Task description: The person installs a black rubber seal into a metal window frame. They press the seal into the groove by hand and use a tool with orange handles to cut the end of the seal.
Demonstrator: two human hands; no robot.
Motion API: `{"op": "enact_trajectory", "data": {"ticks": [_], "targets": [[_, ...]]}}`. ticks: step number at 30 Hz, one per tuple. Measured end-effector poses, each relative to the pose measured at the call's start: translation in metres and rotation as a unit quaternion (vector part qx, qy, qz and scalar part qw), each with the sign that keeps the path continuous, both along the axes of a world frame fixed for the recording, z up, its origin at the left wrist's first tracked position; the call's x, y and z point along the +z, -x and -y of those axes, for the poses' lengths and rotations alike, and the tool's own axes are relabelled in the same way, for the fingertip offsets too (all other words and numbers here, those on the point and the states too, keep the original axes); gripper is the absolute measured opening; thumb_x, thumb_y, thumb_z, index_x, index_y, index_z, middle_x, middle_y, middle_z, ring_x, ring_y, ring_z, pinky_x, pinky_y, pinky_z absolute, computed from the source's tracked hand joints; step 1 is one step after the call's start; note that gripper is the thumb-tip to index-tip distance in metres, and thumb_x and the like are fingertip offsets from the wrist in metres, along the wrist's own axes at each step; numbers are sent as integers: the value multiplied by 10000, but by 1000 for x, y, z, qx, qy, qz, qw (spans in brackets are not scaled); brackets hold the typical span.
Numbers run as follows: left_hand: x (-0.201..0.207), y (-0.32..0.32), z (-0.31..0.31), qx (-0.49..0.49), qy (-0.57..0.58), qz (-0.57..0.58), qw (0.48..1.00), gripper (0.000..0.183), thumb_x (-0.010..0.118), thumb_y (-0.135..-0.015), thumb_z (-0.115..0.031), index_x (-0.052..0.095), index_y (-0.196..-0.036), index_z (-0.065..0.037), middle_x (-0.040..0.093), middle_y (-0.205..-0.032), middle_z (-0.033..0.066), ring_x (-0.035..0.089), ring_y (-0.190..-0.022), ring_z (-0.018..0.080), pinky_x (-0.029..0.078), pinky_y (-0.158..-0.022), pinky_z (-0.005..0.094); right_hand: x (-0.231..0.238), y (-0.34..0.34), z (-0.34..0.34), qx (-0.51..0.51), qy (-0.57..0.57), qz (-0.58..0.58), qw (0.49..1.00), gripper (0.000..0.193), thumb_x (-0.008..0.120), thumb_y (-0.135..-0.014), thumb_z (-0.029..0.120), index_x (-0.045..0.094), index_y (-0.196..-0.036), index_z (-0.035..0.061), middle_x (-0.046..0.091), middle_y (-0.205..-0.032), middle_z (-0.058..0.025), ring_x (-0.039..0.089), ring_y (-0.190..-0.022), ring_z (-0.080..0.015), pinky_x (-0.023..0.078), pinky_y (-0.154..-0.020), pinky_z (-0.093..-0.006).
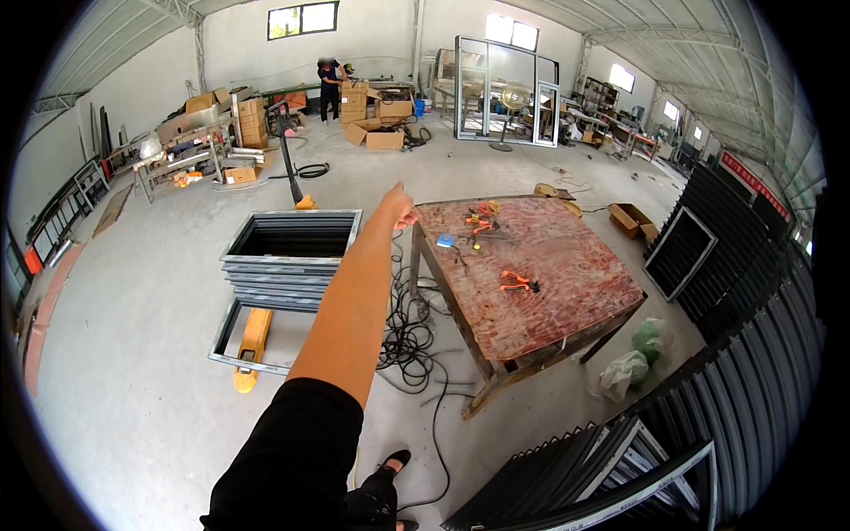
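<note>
My left arm, in a short black sleeve, stretches forward. My left hand (399, 209) is raised near the far left corner of a worn red-topped table (567, 257). One finger points away from me and the others are curled in; no object shows in it. Whether the hand touches the table I cannot tell. On the tabletop lie orange-handled pliers (519, 282), more orange-handled tools (481, 226) and a small blue box (445, 240). Left of my forearm, several grey rectangular frames (276, 274) are stacked on a yellow pallet jack (254, 339). My right hand is out of view.
Black cable (409, 341) lies tangled on the floor beside the table. Dark louvred panels (708, 354) lean on the right, near plastic bags (625, 372) and an open cardboard box (630, 221). A person (329, 88) stands by boxes at the back.
</note>
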State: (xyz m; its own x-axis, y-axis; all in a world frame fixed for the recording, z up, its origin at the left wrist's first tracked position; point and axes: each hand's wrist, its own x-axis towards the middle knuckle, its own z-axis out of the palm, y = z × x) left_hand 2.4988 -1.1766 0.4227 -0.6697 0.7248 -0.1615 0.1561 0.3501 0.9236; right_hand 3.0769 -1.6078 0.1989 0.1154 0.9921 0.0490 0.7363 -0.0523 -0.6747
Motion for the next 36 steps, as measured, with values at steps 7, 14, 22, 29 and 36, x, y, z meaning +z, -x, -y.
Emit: {"op": "enact_trajectory", "data": {"ticks": [7, 14, 22, 29, 36], "targets": [[-3, -1, -2, 3, 0, -13, 1000, 626, 346, -875, -122, 97, -1444, -203, 651, -770, 129, 576, -530, 172, 454, -493, 354, -17, -6, 1, 21, -57, 20, 998, 292, 611, -846, 108, 603, -1106, -23, 626, -995, -243, 602, -900, -386, 483, -799, -408], [0, 16, 3, 28, -31, 17, 999, 569, 332, -896, -165, 127, -1426, -180, 642, -757, 144, 572, -522, 198, 458, -488, 357, -15, -8, -2, 30, -21, 1, 999, 317, 592, -852, 111, 590, -1143, -15, 610, -1080, -241, 595, -989, -370, 481, -844, -386], [16, 15, 0, 47, -46, -13, 998, 490, 353, -857, -92, 228, -1332, -93, 628, -730, 184, 572, -500, 214, 444, -424, 355, -25, -12, -1, 30, 3, -31, 999, 365, 564, -862, 127, 558, -1216, 35, 582, -1188, -184, 552, -1109, -329, 449, -920, -366], [20, 26, -16, 39, -31, -16, 999, 645, 339, -850, -83, 87, -1439, -153, 643, -740, 175, 578, -504, 202, 452, -450, 349, 0, 9, -21, 25, -59, -19, 998, 342, 543, -880, 168, 571, -1193, 32, 616, -1116, -180, 592, -1023, -325, 476, -863, -368], [28, 47, -35, 11, 25, -42, 999, 591, 306, -888, -131, 119, -1448, -161, 665, -761, 122, 593, -543, 174, 474, -505, 334, 36, 47, -56, 18, -66, -3, 998, 334, 547, -879, 166, 577, -1183, 32, 619, -1089, -177, 596, -992, -320, 478, -841, -369]]}}
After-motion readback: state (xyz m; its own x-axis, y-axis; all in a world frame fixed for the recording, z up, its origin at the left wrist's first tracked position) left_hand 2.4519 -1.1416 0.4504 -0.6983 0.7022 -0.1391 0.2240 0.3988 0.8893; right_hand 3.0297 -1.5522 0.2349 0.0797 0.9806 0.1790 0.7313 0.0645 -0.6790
